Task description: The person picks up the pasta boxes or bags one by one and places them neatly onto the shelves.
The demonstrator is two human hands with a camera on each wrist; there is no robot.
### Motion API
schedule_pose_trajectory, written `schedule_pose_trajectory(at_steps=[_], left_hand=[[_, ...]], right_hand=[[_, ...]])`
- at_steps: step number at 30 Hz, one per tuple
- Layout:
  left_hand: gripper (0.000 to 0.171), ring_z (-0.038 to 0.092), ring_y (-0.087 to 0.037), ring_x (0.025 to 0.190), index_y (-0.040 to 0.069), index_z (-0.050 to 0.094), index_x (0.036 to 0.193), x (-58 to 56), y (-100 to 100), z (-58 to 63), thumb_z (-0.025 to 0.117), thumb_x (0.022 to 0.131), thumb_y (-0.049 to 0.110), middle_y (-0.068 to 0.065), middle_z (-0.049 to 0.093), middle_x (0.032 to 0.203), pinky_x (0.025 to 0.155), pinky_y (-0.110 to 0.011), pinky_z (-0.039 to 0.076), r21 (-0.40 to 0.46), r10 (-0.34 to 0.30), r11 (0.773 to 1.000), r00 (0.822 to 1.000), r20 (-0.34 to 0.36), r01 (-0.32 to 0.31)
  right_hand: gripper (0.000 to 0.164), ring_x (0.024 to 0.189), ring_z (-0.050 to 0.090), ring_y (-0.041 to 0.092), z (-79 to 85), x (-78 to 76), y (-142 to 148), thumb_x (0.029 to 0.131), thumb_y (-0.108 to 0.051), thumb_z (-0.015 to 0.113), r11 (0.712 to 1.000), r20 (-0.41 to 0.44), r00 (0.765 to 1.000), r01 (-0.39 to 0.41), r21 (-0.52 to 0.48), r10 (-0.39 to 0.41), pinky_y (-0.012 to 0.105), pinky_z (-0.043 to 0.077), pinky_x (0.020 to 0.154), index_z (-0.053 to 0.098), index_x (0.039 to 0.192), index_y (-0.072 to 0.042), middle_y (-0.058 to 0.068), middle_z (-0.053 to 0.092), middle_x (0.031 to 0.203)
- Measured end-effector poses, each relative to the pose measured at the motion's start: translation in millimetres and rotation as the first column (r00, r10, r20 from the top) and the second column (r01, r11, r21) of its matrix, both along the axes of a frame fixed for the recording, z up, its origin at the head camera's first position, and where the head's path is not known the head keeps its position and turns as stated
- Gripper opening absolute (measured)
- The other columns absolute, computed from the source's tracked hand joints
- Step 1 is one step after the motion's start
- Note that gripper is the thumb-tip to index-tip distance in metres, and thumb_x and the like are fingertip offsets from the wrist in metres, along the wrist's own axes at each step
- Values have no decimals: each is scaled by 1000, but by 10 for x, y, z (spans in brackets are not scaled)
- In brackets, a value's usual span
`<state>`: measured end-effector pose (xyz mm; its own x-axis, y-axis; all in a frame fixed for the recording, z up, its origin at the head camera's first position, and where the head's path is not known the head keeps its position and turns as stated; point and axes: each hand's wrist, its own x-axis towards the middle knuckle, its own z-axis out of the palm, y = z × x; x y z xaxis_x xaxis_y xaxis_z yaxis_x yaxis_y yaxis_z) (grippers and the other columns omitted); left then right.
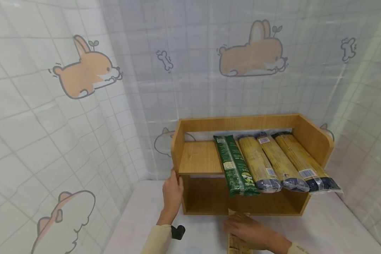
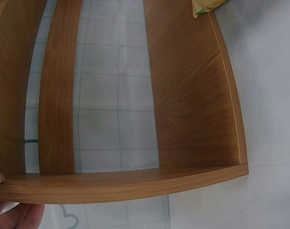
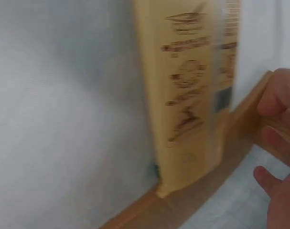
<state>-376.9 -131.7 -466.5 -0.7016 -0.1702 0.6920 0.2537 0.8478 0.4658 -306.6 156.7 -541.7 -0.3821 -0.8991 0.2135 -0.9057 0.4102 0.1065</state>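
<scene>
My left hand [image 1: 173, 190] grips the front edge of the left side panel [image 1: 176, 148] of a two-tier wooden shelf. In the left wrist view its fingertips [image 2: 31, 215] show on the outer side of that panel. My right hand [image 1: 246, 229] is over a tan flat packet [image 3: 187, 105] printed with small cooking drawings. The packet's far end is at the front edge of the lower board [image 2: 197, 90]. In the blurred right wrist view the right fingers [image 3: 265, 177] are loosely bent, with a gap between them and the packet. The packet's near end is out of frame.
On the upper board [image 1: 200, 157] lie a green packet [image 1: 236, 165] and several yellow noodle packets [image 1: 258, 162] with dark blue ends, jutting past the front edge. A white-covered table [image 1: 133, 211] holds the shelf. Sheets printed with dogs [image 1: 254, 56] hang behind and beside it.
</scene>
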Motion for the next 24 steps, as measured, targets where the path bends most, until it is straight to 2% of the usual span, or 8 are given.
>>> schedule_pose_trajectory(at_steps=[4,8,11,14,17,19,21,24], left_hand=[[18,59,-26,52,0,53,96,-6,13,2,60,81,7,-16,60,59,46,-34,42,-4,8,1000,1000,4,-8],[16,56,-24,49,1,53,92,-7,20,12,61,80,7,-13,55,55,45,-33,39,1,10,1000,1000,20,-10],[16,59,-26,52,1,53,93,-11,14,29,60,81,7,-15,59,58,46,-34,41,8,11,1000,1000,18,-11],[16,61,-28,55,1,54,94,-6,11,46,60,81,7,-17,61,61,47,-36,43,12,9,1000,1000,10,-9],[16,61,-28,56,1,53,94,3,10,47,60,81,6,-17,62,62,48,-36,43,13,12,1000,1000,8,-12],[15,60,-28,54,1,53,93,10,10,38,60,80,6,-16,60,60,47,-36,42,9,14,1000,1000,5,-14],[15,58,-25,52,1,53,93,16,10,29,60,81,7,-15,59,58,46,-34,41,2,10,1000,1000,0,-10],[15,55,-22,49,0,53,93,15,9,13,60,81,7,-13,57,56,45,-32,39,-7,5,1000,1000,-10,-5]], right_hand=[[47,121,47,19,-77,-10,46,83,-20,62,999,6,1000,-7,32,7,46,42,92,45,126,-27,-6,50,130],[54,121,48,24,-105,4,62,85,-30,58,997,24,997,-78,-5,78,47,43,90,37,134,-27,-5,47,134],[62,121,48,23,-109,4,54,83,-46,55,990,25,991,-134,-34,135,45,43,91,32,137,-28,-8,45,136],[60,122,47,22,-107,-10,52,83,-55,49,985,14,985,-174,1,174,44,42,91,36,135,-27,-7,46,135],[59,125,45,26,-114,-18,66,85,-60,38,977,62,982,-186,100,181,46,41,93,36,134,-27,-4,45,137],[55,126,44,27,-120,-12,67,87,-60,33,971,122,979,-180,159,162,45,42,94,35,133,-31,-4,43,138],[51,126,43,27,-132,1,70,88,-59,30,967,189,973,-171,188,135,43,42,95,34,133,-35,-5,41,140],[49,126,42,24,-156,16,72,88,-60,30,969,242,965,-152,193,103,40,43,95,31,132,-38,-8,40,139]])
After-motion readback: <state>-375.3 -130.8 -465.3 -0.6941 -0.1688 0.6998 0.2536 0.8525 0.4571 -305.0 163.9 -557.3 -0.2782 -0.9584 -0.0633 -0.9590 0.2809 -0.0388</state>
